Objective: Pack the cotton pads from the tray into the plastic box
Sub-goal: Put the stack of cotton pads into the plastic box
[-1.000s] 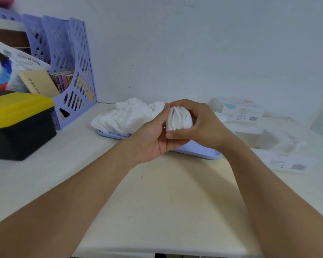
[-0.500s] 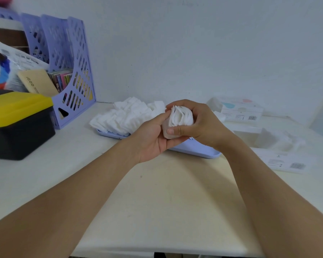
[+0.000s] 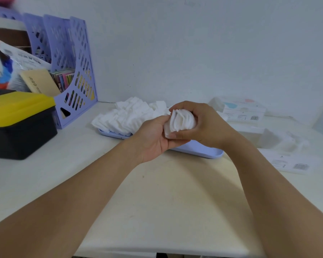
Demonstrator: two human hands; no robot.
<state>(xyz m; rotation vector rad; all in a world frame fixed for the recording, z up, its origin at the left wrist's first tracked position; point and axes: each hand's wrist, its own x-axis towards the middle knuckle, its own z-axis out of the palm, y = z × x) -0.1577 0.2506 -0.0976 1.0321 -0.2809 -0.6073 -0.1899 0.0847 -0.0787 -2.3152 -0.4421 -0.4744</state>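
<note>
Desk (image 3: pixel 166 211) up front is pale, matte, bare where both forearms cross it. Above its middle, both hands work one bundle of cotton pads (image 3: pixel 181 121). Left hand (image 3: pixel 153 138) cups it from below with thumb curled onto its left edge; right hand (image 3: pixel 203 125) wraps over the top, thumb pinching along the bottom. So both are grasping the bundle, neither released.

Change over the last second: the pads sat upright as a neat edge-on fan, now the bundle is tilted and splayed, one pad poking out low left, thumbs shifted. My read — squaring the stack is in progress, not done, and nothing from this handful is in the box yet.

Pads look soft, thin, white, squarish with rounded corners; they compress and slip easily.

Just behind the hands: a lilac tray (image 3: pixel 209 152), shallow, smooth, rounded rim, with a loose heap of pads (image 3: pixel 127 118) on its left end. Lots left to pack.

Right, further back — a clear plastic box (image 3: pixel 257 135), hazy; contents hard to tell. Printed cartons (image 3: pixel 242 110) behind it.

Far left: black bin with yellow lid (image 3: pixel 17 116), then perforated lilac file racks (image 3: pixel 71 71) against the white wall.
</note>
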